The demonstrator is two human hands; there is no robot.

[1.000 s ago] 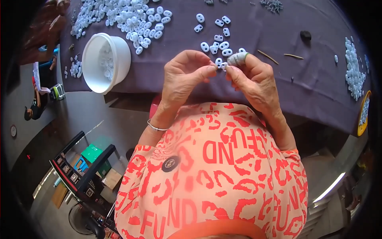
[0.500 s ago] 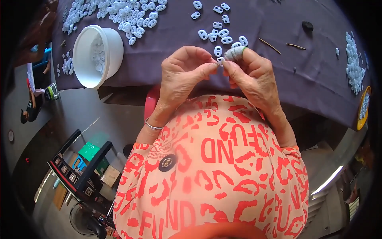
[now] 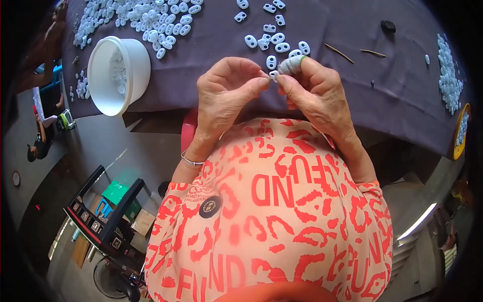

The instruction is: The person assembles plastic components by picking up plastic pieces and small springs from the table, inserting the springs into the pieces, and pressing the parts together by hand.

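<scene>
Between my fingertips, just past the table's near edge, is a small white two-holed plastic piece [image 3: 273, 75] that looks like a cord lock. My right hand [image 3: 318, 95] pinches its right side, and a pale wrapping covers the index finger. From the other side my left hand [image 3: 224, 95] meets it with thumb and fingertip pressed together. Any smaller part in that pinch is too small to make out. Right beyond the hands lies another white cord lock [image 3: 271, 62], and several more are scattered further off.
A white tub [image 3: 136, 75] with small white parts stands at the left, by a large heap of cord locks [image 3: 156, 25]. To the right are two thin brown sticks [image 3: 339, 53], a dark lump [image 3: 387, 26], a pile of small white parts [image 3: 449, 80] and a yellow dish [image 3: 458, 146].
The view has shifted slightly, so the table things sit a little further left and up. Both hands keep their pinch on the white piece, with only slight finger movement.
</scene>
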